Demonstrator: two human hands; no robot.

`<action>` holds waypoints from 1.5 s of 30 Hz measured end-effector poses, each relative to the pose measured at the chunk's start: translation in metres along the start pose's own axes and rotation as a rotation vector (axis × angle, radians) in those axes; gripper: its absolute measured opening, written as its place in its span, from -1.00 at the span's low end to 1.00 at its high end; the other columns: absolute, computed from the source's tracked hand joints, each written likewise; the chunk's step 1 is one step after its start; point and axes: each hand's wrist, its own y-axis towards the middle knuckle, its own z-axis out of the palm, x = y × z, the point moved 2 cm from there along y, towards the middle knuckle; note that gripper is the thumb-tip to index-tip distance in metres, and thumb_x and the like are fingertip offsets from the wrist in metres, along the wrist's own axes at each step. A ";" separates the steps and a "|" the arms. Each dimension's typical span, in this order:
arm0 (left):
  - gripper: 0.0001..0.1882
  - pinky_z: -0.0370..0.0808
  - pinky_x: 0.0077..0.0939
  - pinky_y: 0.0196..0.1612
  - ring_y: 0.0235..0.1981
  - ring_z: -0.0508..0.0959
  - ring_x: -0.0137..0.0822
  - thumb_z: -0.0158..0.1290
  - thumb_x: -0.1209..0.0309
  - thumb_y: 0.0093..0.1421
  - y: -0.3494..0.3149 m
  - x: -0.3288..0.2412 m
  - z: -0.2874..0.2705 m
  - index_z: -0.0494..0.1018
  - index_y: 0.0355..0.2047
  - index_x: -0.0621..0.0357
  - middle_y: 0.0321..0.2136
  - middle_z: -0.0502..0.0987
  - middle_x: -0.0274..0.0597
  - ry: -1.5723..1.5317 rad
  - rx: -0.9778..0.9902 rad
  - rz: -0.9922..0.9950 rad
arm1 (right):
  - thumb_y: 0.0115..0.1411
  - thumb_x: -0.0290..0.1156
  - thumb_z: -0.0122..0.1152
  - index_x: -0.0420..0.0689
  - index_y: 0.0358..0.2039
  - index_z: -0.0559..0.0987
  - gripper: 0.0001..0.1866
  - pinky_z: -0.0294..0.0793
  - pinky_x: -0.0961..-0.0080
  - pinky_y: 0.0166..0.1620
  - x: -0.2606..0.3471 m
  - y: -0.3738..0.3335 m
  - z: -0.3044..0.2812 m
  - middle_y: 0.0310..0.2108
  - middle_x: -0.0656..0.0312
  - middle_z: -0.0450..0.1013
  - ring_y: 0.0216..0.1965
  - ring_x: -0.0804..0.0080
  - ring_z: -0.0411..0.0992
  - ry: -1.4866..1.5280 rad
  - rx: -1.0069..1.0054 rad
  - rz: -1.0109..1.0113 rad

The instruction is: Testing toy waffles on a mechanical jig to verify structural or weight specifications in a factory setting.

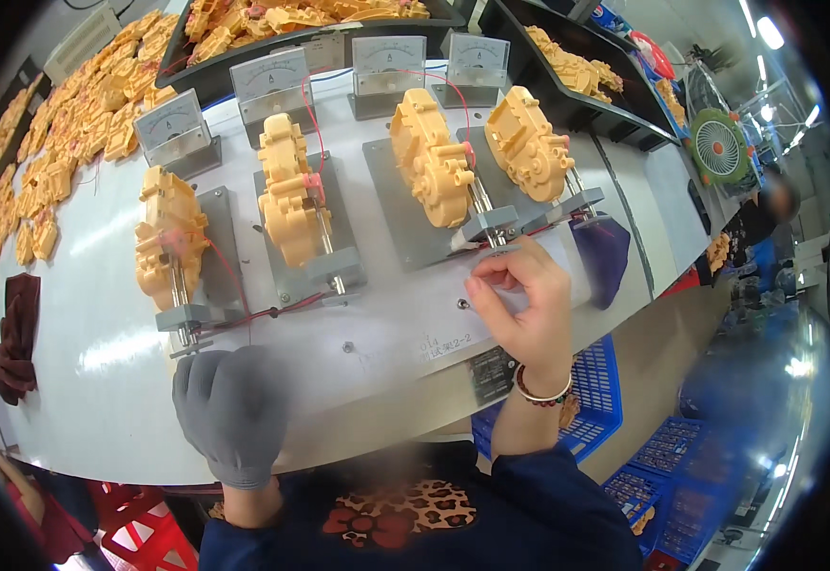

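My left hand [231, 409], in a grey glove, is curled closed at the table's front edge. It is just below the crossbar handle of the leftmost grey clamp fixture [184, 317]; its palm is hidden. My right hand [527, 303], bare with a bracelet, has its fingers bent in beside the rod end of the third metal clamp fixture [491, 224]. Whether anything is inside those fingers I cannot make out. Yellow plastic gear housings sit in the fixtures: the leftmost housing [169, 238], the second housing [291, 190], the third housing [431, 157] and the rightmost housing [531, 145].
Behind the fixtures stand several analog meters [274, 84] with red wires. Black trays [329, 49] of yellow housings line the back, with more housings [82, 114] piled at left. A brown cloth [17, 338] lies left, a purple cloth [602, 259] right. Blue crates [597, 395] stand below the table.
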 end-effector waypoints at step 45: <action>-0.84 0.45 -0.56 -0.28 -0.43 0.49 -0.42 0.17 0.65 -0.01 0.000 0.032 -0.016 0.48 -0.36 0.35 -0.42 0.52 -0.18 -0.328 0.144 -0.348 | -0.16 -0.37 0.54 -0.24 -0.45 0.58 -0.68 0.38 0.61 -0.39 -0.002 0.002 -0.007 -0.48 0.23 0.46 -0.48 0.46 0.40 0.051 0.142 0.024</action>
